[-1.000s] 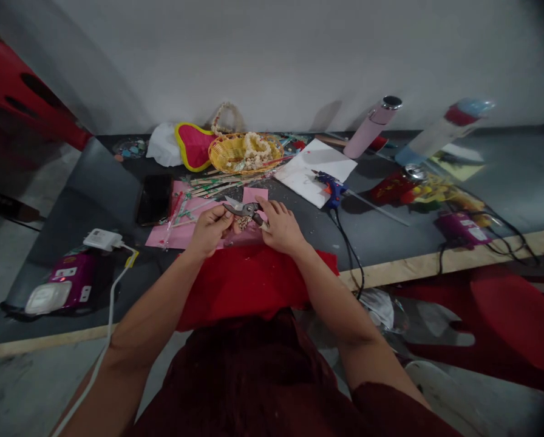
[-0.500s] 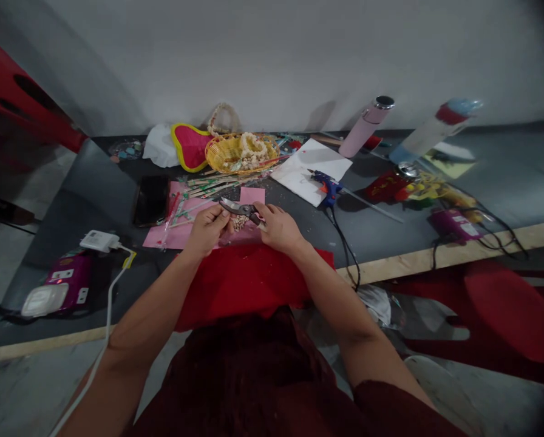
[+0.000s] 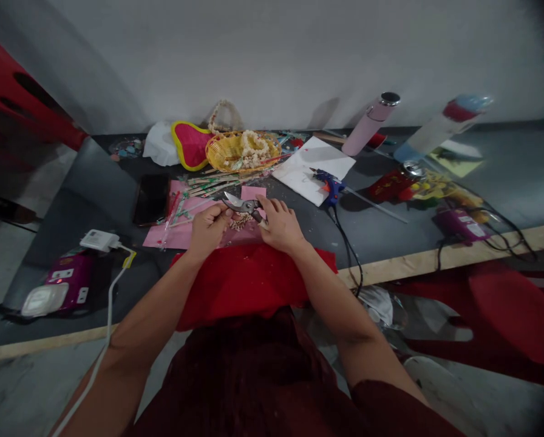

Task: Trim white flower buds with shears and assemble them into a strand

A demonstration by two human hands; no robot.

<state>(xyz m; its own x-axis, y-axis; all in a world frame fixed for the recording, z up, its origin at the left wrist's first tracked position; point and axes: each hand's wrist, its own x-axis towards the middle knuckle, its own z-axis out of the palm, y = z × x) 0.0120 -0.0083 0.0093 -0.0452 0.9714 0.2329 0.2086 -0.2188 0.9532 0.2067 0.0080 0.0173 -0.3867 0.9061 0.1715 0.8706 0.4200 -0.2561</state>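
My right hand (image 3: 282, 226) is wrapped round the handles of a pair of pruning shears (image 3: 242, 205), whose metal blades point left. Close to the blade tips, my left hand (image 3: 209, 227) is pinched on something too small to make out. Beneath both hands lies a pink sheet (image 3: 176, 235), with a heap of small pale pieces (image 3: 241, 222) between them. A smaller pink square (image 3: 254, 192) is just beyond the shears. Thin pale sticks with green markings (image 3: 217, 182) lie behind my left hand. Red cloth (image 3: 249, 282) covers the table edge before me.
A yellow basket (image 3: 217, 159) holds a beaded ring. To its right are white paper (image 3: 299, 173), a blue glue gun (image 3: 331, 187) with a cord, a pink flask (image 3: 370, 124) and a red can (image 3: 388, 185). Leftward lie a phone (image 3: 151, 200) and a purple power strip (image 3: 69, 276).
The shears have shifted slightly, their blades now a little clear of my left fingers. More of the pale heap shows between my hands. The view has moved very slightly.
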